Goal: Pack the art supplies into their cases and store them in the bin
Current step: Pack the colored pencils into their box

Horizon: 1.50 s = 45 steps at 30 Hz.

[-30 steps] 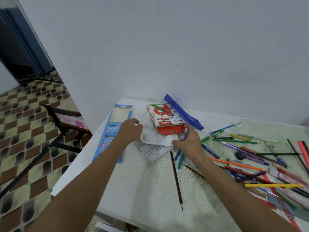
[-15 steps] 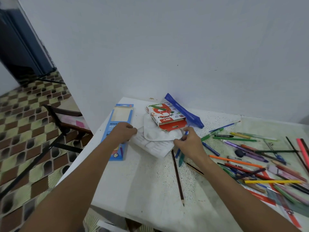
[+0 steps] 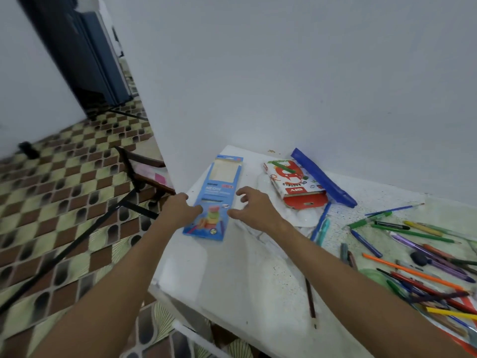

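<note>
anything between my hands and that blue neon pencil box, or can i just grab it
Nothing visible blocks it. The blue neon box lies flat near the table's left edge, its top bare. The left hand is at its left side, the right hand spread open at its right side.

frame is motion-blurred: small print on the blue neon box [image 3: 215,197] unreadable. right hand [image 3: 255,208] hides part of the white palette [image 3: 307,215]. loose pens [image 3: 426,270] run off the right edge. left hand [image 3: 179,209] contact with the box unclear.
</note>
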Tool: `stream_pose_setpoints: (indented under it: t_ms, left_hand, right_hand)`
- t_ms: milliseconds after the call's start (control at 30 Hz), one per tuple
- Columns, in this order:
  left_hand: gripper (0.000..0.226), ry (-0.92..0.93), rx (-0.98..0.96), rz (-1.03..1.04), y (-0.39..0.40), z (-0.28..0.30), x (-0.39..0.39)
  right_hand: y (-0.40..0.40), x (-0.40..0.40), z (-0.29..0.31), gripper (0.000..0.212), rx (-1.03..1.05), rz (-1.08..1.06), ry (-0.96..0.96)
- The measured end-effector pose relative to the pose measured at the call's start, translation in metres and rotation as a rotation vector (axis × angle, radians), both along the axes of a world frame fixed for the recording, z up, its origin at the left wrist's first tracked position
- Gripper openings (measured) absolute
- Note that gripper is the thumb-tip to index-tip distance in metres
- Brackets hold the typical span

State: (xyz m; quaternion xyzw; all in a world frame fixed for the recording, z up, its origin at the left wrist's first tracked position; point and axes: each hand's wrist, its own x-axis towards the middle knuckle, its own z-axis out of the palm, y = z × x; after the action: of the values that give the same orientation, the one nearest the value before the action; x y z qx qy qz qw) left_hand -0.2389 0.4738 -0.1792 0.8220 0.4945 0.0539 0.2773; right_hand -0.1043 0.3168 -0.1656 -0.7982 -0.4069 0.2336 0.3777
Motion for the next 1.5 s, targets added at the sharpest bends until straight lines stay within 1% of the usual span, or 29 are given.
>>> stream_pose_setpoints:
  t_ms: [33,133,167,200,267,300,367,467,500,567,600,633,700,733,767,833,900,967,1033,1100,1133,1167,1200,1233,1300,1333,1400,1433,1500]
  left_hand:
    - [0.056,-0.015,-0.031,0.010,0.000,-0.002,-0.004]
    - [0.061,-0.076,-0.137,0.051,0.000,-0.009,-0.009]
    - [0.059,-0.101,-0.186,0.073,0.000,-0.010,-0.009]
    - [0.052,-0.142,-0.245,0.100,-0.001,-0.010,-0.009]
    - [0.033,-0.258,-0.379,0.135,-0.002,-0.011,-0.009]
    - [0.027,-0.307,-0.442,0.137,-0.003,-0.009,-0.012]
    - [0.027,-0.383,-0.522,0.096,-0.007,-0.001,-0.017]
    - [0.032,-0.545,-0.600,0.032,-0.023,0.021,-0.017]
    - [0.033,-0.585,-0.614,-0.001,-0.032,0.030,-0.015]
    - [0.035,-0.625,-0.632,-0.095,-0.054,0.045,-0.005]
    - [0.035,-0.636,-0.644,-0.144,-0.066,0.051,0.002]
    - [0.036,-0.649,-0.661,-0.195,-0.081,0.056,0.009]
    - [0.038,-0.670,-0.689,-0.295,-0.112,0.061,0.028]
    - [0.039,-0.680,-0.701,-0.347,-0.130,0.063,0.038]
    - [0.039,-0.684,-0.711,-0.395,-0.149,0.063,0.050]
    - [0.040,-0.675,-0.728,-0.499,-0.188,0.062,0.073]
    - [0.043,-0.639,-0.752,-0.607,-0.226,0.061,0.094]
    - [0.041,-0.592,-0.818,-0.708,-0.259,0.062,0.113]
    - [0.038,-0.559,-0.937,-0.768,-0.286,0.063,0.128]
    - [0.041,-0.576,-1.084,-0.753,-0.307,0.067,0.141]
    - [0.041,-0.604,-1.145,-0.727,-0.316,0.069,0.146]
    - [0.039,-0.640,-1.173,-0.706,-0.324,0.071,0.151]
    - [0.038,-0.672,-1.135,-0.705,-0.330,0.072,0.156]
    - [0.040,-0.684,-1.019,-0.720,-0.336,0.071,0.160]
    - [0.043,-0.630,-0.635,-0.779,-0.344,0.067,0.166]
    - [0.041,-0.585,-0.442,-0.801,-0.347,0.064,0.166]
    - [0.030,-0.518,-0.151,-0.812,-0.353,0.057,0.164]
    - [0.029,-0.506,-0.050,-0.815,-0.355,0.053,0.162]
    - [0.042,-0.512,0.087,-0.836,-0.355,0.044,0.156]
  right_hand:
    - [0.010,-0.002,-0.002,0.063,-0.063,0.023,-0.009]
    - [0.034,-0.007,-0.010,0.075,-0.256,0.065,-0.155]
    - [0.039,-0.008,-0.014,0.079,-0.269,0.063,-0.161]
    - [0.042,-0.010,-0.017,0.082,-0.256,0.055,-0.123]
    - [0.042,-0.012,-0.020,0.087,-0.157,0.018,0.004]
    - [0.040,-0.012,-0.020,0.088,-0.088,0.004,0.054]
    - [0.033,-0.011,-0.013,0.083,0.038,-0.014,0.132]
    - [0.015,-0.002,0.005,0.067,0.176,-0.055,0.186]
    - [0.006,0.003,0.014,0.067,0.207,-0.073,0.227]
    - [-0.018,0.016,0.031,0.076,0.216,-0.112,0.297]
    - [-0.032,0.023,0.037,0.076,0.209,-0.131,0.306]
    - [-0.047,0.029,0.044,0.070,0.220,-0.147,0.312]
    - [-0.080,0.041,0.054,0.050,0.264,-0.191,0.317]
    - [-0.098,0.047,0.058,0.044,0.285,-0.226,0.318]
    - [-0.116,0.052,0.061,0.044,0.305,-0.272,0.324]
    - [-0.154,0.064,0.063,0.051,0.345,-0.370,0.303]
    - [-0.194,0.075,0.063,0.059,0.369,-0.437,0.226]
    - [-0.235,0.086,0.061,0.068,0.349,-0.492,0.161]
    - [-0.277,0.095,0.062,0.068,0.307,-0.537,0.101]
    - [-0.315,0.102,0.062,0.062,0.230,-0.571,0.035]
    - [-0.334,0.103,0.060,0.062,0.159,-0.578,-0.001]
    - [-0.352,0.103,0.058,0.063,0.088,-0.571,-0.038]
    - [-0.368,0.102,0.056,0.063,0.022,-0.553,-0.060]
    - [-0.385,0.099,0.053,0.063,-0.027,-0.532,-0.081]
    - [-0.415,0.094,0.048,0.064,-0.094,-0.504,-0.114]
    - [-0.428,0.090,0.047,0.068,-0.121,-0.499,-0.128]
    - [-0.452,0.086,0.042,0.077,-0.178,-0.486,-0.161]
    - [-0.462,0.084,0.041,0.081,-0.209,-0.473,-0.167]
    - [-0.480,0.079,0.037,0.087,-0.242,-0.432,-0.153]
